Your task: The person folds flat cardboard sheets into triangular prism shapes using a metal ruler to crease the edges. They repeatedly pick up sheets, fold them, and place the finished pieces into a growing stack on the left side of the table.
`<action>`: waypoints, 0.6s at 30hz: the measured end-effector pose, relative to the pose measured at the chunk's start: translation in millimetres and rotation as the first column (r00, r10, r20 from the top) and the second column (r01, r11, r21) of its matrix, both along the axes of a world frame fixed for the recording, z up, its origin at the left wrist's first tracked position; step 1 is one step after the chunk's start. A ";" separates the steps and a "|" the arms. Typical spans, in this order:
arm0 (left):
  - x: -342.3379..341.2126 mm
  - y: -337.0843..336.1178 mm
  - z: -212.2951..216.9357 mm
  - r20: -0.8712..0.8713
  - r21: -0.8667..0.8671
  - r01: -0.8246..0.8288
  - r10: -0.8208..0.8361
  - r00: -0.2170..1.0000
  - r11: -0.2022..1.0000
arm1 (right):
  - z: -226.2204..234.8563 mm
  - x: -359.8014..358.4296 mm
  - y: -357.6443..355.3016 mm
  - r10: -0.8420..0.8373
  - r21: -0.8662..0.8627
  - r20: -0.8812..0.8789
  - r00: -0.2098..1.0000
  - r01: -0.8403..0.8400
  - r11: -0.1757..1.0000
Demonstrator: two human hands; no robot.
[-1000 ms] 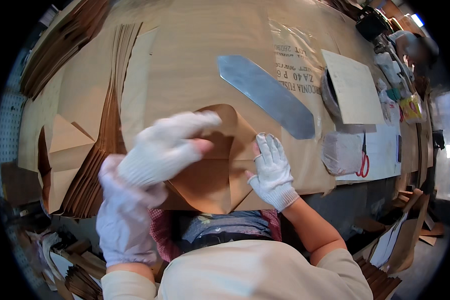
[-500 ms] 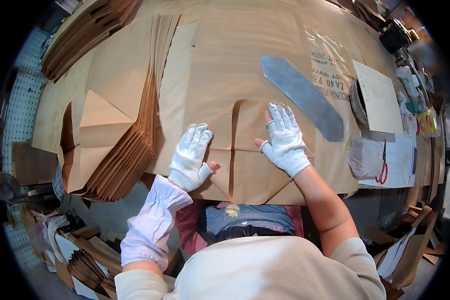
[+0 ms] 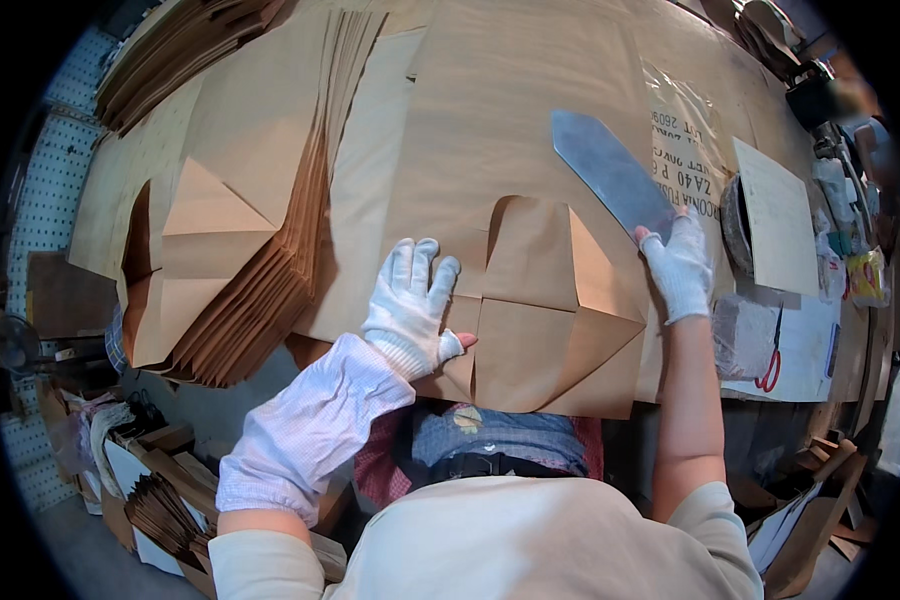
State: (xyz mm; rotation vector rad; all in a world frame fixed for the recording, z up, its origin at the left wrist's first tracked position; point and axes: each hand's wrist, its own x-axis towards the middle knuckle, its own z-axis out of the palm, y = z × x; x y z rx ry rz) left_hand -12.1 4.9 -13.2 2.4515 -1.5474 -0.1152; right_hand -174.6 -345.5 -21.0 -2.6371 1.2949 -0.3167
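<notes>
In front of me lies a large brown paper bag (image 3: 530,340), its near end folded into flaps with a diamond-like shape. My left hand (image 3: 410,305), in a white glove with the thumb tip bare, rests on the left part of the folded end, fingers spread. To the right, my right hand (image 3: 682,265), gloved with bare fingertips, grips the near end of a flat grey metal plate (image 3: 610,165) with a pointed far end. The plate lies slanted over the bag's right side. My right palm hides the plate's near tip.
A fanned stack of folded paper bags (image 3: 240,290) stands at the left, with another brown stack (image 3: 180,60) behind it. On the right are a pale board (image 3: 775,215) atop a round object, red-handled scissors (image 3: 770,370) and a clear plastic packet (image 3: 742,335).
My right hand has moved right, off the bag's fold, and taken hold of the metal plate. The right-hand flap now stands partly raised. My left hand remains on the bag, fingers more spread.
</notes>
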 end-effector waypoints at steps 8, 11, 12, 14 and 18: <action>12.1 -94.9 7.5 0.029 0.084 0.122 -0.125 0.992 0.989 | 35.9 8.2 -31.2 -0.133 0.093 0.006 0.991 0.132 0.987; 19.1 -96.7 2.9 -0.008 -0.028 0.141 -0.141 0.990 0.990 | 41.3 3.8 -16.2 -0.120 0.155 0.268 0.956 0.080 0.985; 20.1 -88.2 2.6 -0.088 -0.090 0.101 -0.109 0.990 0.991 | 43.9 0.1 -3.8 -0.097 0.302 0.371 0.923 -0.021 0.953; 20.6 -76.4 2.3 -0.243 -0.217 0.025 -0.079 0.967 0.976 | 54.7 -9.1 26.3 0.041 0.447 0.491 0.870 -0.292 0.845; 11.1 -3.4 -6.1 -0.108 0.000 -0.194 0.193 0.975 0.981 | 33.9 -11.0 72.7 0.232 0.474 0.282 0.931 -0.346 0.810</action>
